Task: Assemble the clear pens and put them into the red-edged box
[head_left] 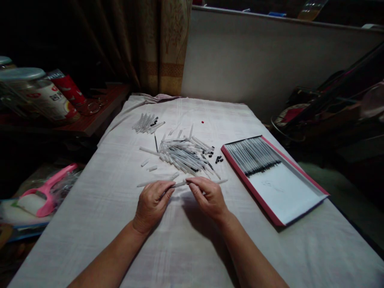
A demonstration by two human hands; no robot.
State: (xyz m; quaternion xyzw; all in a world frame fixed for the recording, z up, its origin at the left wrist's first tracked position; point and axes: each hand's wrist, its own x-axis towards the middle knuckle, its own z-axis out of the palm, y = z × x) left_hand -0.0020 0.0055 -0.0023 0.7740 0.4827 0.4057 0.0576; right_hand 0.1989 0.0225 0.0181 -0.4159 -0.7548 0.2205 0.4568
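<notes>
Between my two hands is a thin translucent pen (181, 184), held level just above the cloth. My left hand (153, 202) pinches its left end and my right hand (208, 196) pinches its right end, the fingertips hiding both ends. A whitish tip (222, 181) shows to the right of my right hand; whether it belongs to the held pen I cannot tell. Right behind my hands lies a loose pile of clear pen barrels and dark refills (183, 154). Small black plugs (219, 159) are scattered at its right side, and short clear caps (152, 168) at its left.
A red-edged shallow box (255, 196) on the right holds a row of pens (253, 154) with black ends. A smaller bunch of pen parts (144, 123) lies at the back left, and a red plug (203, 122) farther back. Jars (49, 98) and a pink tool (48, 192) stand off to the left.
</notes>
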